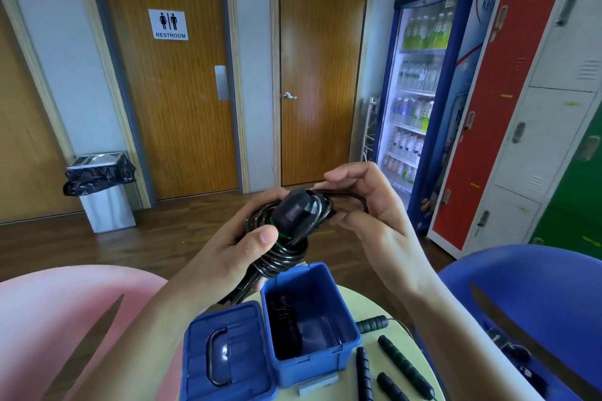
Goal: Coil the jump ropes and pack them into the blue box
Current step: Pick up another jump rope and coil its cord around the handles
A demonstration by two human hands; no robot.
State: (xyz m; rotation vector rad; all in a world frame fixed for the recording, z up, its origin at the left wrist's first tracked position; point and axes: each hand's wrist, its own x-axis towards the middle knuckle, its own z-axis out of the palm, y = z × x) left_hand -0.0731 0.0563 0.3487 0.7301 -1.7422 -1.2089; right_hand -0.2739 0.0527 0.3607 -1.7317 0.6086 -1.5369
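Note:
My left hand (241, 238) grips a coiled black jump rope (286, 231) with its black handles, held in the air above the blue box (338, 316). My right hand (368, 202) pinches a loose end of the same rope beside the handle tip. The blue box stands open on a small pale round table (391, 368); something dark lies at its bottom. Its blue lid (224, 352) with a handle lies flat to the left of it.
Several more black jump rope handles (404, 365) lie on the table right of the box. A pink chair (71, 319) is at the left, a blue chair (537, 286) at the right. Lockers, a drinks fridge and a bin stand behind.

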